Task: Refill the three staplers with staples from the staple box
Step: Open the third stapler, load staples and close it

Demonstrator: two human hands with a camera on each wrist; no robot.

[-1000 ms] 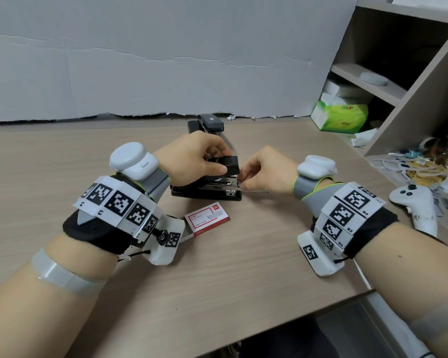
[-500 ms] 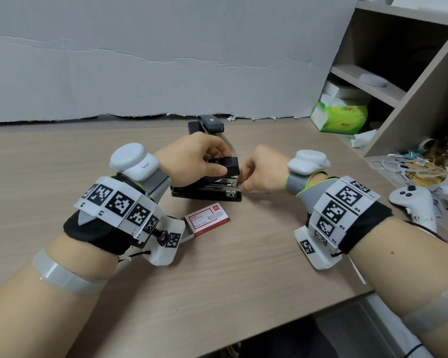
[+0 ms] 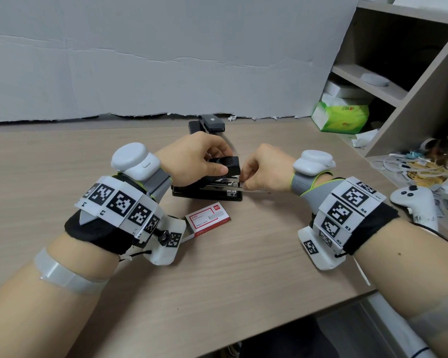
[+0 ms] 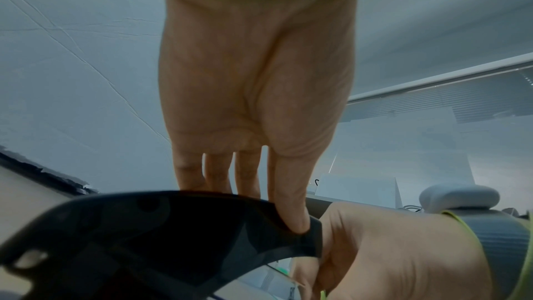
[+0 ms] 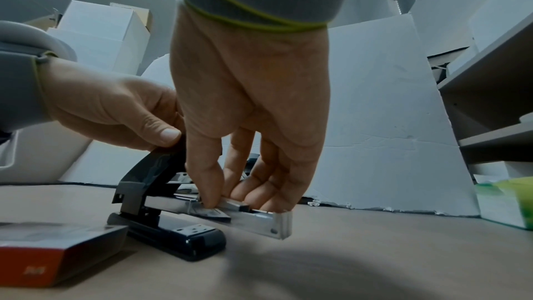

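Observation:
A black stapler [image 3: 207, 195] sits mid-table with its top cover [image 3: 225, 165] raised. My left hand [image 3: 224, 161] grips that cover, thumb on the near side; the left wrist view shows the cover [image 4: 161, 225] under the thumb. The metal magazine [image 5: 259, 220] sticks out toward the right. My right hand [image 3: 243, 180] pinches a staple strip [image 5: 235, 205] between thumb and fingers on the magazine. The red-and-white staple box [image 3: 208, 219] lies just in front of the stapler. More staplers [image 3: 210, 124] stand at the back by the wall, partly hidden by my left hand.
A shelf unit [image 3: 398, 99] rises at the right with a green tissue pack [image 3: 340, 117] at its foot. A white game controller [image 3: 414, 202] and a cluttered tray [image 3: 421, 169] sit at the right table edge. A white board [image 3: 166, 60] backs the table.
My right hand has shifted slightly left toward the stapler's magazine and its wrist has turned. The left hand and the cover have stayed in place.

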